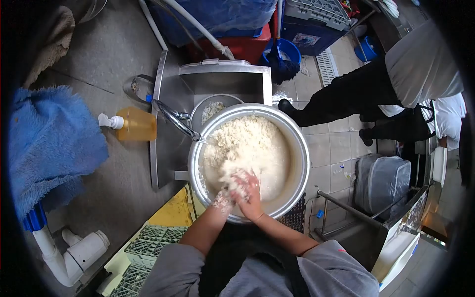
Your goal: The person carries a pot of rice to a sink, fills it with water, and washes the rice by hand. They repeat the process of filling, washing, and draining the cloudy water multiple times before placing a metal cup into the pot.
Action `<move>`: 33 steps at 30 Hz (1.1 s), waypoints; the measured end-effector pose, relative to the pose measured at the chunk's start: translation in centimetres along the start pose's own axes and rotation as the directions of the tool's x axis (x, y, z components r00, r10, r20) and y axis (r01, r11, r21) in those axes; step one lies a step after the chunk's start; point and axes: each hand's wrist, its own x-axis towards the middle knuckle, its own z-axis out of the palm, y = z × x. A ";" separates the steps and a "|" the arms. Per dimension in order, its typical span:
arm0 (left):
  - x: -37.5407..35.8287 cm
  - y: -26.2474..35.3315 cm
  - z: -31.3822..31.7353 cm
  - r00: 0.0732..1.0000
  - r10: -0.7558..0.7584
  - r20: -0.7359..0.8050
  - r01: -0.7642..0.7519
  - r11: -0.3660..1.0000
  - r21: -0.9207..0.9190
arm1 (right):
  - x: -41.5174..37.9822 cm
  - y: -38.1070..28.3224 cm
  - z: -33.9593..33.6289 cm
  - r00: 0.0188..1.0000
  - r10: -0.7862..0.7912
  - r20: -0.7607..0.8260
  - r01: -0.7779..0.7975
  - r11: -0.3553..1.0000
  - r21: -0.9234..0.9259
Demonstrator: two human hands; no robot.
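A large round metal pot (305, 163) holds wet white rice (250, 132) in cloudy water (274, 182). Inside it, my left hand (226, 199) and my right hand (250, 194) are close together near the side closest to me, with a clump of rice pressed between them. Grains stick to my left wrist and fingers, and rice and motion blur partly hide the fingertips. The curved tap (178, 121) reaches over the pot's left rim. Behind the pot, a smaller metal bowl (198, 110) with some rice in it sits in the sink (225, 81).
To the left are a soap pump bottle (137, 123), a blue towel (59, 138) and white pipes (74, 260). Green crates (153, 242) stand below. Another person (366, 81) stands at the right, near a metal rail (351, 210). A blue bucket (289, 48) with a mop is behind.
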 end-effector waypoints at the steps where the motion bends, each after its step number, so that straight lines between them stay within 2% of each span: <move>1: -0.1 0.3 2.4 0.999 0.029 -0.038 -0.026 0.997 0.074 | 0.7 -0.3 -0.6 1.000 0.031 0.006 -0.030 0.998 -0.049; 3: -0.3 0.8 6.2 0.989 0.101 -0.107 -0.074 0.972 0.225 | 2.9 0.3 -1.7 0.996 0.089 0.016 -0.086 0.986 -0.144; 4: -0.2 0.9 7.0 0.986 0.108 -0.126 -0.073 0.964 0.254 | 3.5 1.4 -1.8 0.979 0.200 -0.032 -0.200 0.980 0.002; 6: 0.3 1.1 7.7 0.983 0.100 -0.154 -0.057 0.963 0.263 | 4.3 4.2 -1.3 0.903 0.422 -0.078 -0.383 0.874 0.298; 7: 0.7 1.4 7.9 0.983 0.091 -0.158 -0.047 0.963 0.265 | 3.1 3.8 -0.3 0.921 0.388 -0.028 -0.360 0.878 0.315; 8: 1.0 1.6 8.2 0.983 0.078 -0.166 -0.033 0.965 0.260 | 3.2 0.9 -1.0 0.981 0.186 0.048 -0.192 0.947 0.258; 10: 1.1 2.0 8.7 0.979 0.060 -0.194 -0.010 0.968 0.251 | 2.5 -3.2 -1.2 0.994 0.107 0.037 -0.113 0.962 0.250; 12: 0.7 2.4 9.7 0.972 0.042 -0.233 0.017 0.969 0.246 | 3.0 -0.9 -0.4 0.970 0.245 -0.009 -0.237 0.947 0.215; 14: 0.3 3.0 10.8 0.950 0.037 -0.312 0.040 0.971 0.235 | 3.4 5.4 0.4 0.908 0.406 -0.103 -0.392 0.911 0.126; 16: -0.1 4.5 11.7 0.905 0.051 -0.423 0.047 0.975 0.217 | 3.5 10.0 -1.4 0.768 0.584 -0.263 -0.580 0.808 0.103; 18: -0.3 6.4 11.3 0.824 0.073 -0.562 0.044 0.981 0.191 | 3.7 12.9 0.4 0.562 0.796 -0.226 -0.684 0.601 0.413; 19: 0.5 6.2 4.3 0.739 0.189 -0.646 0.047 0.943 0.330 | 3.8 13.6 0.9 0.448 0.877 -0.175 -0.692 0.464 0.552; 20: 1.2 6.0 -2.6 0.635 0.300 -0.712 0.091 0.886 0.455 | 4.4 12.7 1.2 0.464 0.884 -0.060 -0.635 0.379 0.673; 21: 1.8 5.6 -1.2 0.551 0.182 -0.815 0.262 0.889 0.375 | 5.3 10.8 1.3 0.487 0.872 0.053 -0.572 0.273 0.773; 22: 2.0 4.9 0.5 0.679 0.110 -0.726 0.183 0.932 0.312 | 5.7 9.8 1.3 0.517 0.841 0.159 -0.507 0.152 0.848; 23: 2.2 4.2 2.3 0.787 0.034 -0.616 0.131 0.966 0.221 | 5.0 10.4 1.5 0.594 0.758 0.269 -0.617 0.215 0.757; 24: 2.3 3.9 2.0 0.869 0.041 -0.492 0.087 0.968 0.234 | 4.3 11.1 1.6 0.656 0.656 0.372 -0.686 0.313 0.658; 25: 2.2 3.5 1.3 0.932 0.047 -0.360 0.044 0.970 0.241 | 3.3 8.4 2.3 0.701 0.632 0.332 -0.613 0.296 0.732; 26: 2.0 3.0 0.0 0.974 0.053 -0.220 0.002 0.971 0.240 | 2.9 4.6 1.6 0.783 0.582 0.221 -0.542 0.462 0.702; 27: 2.6 0.7 -10.1 0.980 0.087 -0.177 -0.015 0.926 0.376 | 1.3 4.2 2.8 0.938 0.346 -0.014 -0.301 0.835 0.460; 28: 2.1 -0.8 -10.4 0.976 0.191 -0.102 -0.160 0.955 0.250 | 1.5 3.2 1.8 0.973 0.232 0.002 -0.216 0.902 0.373; 30: 2.4 -4.4 -9.4 0.907 0.420 0.000 -0.420 0.907 -0.035 | 2.3 0.3 -0.9 0.998 -0.004 0.069 -0.011 0.978 0.206; 31: 1.4 -1.9 -4.8 0.970 0.235 -0.070 -0.234 0.972 0.013 | 3.2 1.2 -1.3 1.000 0.000 -0.018 0.002 0.993 0.115; 32: 0.5 0.8 0.2 0.990 0.039 -0.138 -0.035 0.999 0.032 | 4.0 2.5 -1.4 0.988 0.152 -0.013 -0.146 0.965 0.217; 33: 1.0 1.0 1.1 0.979 0.055 -0.198 -0.033 0.993 0.110 | 4.6 4.2 -1.3 0.954 0.300 0.008 -0.287 0.904 0.315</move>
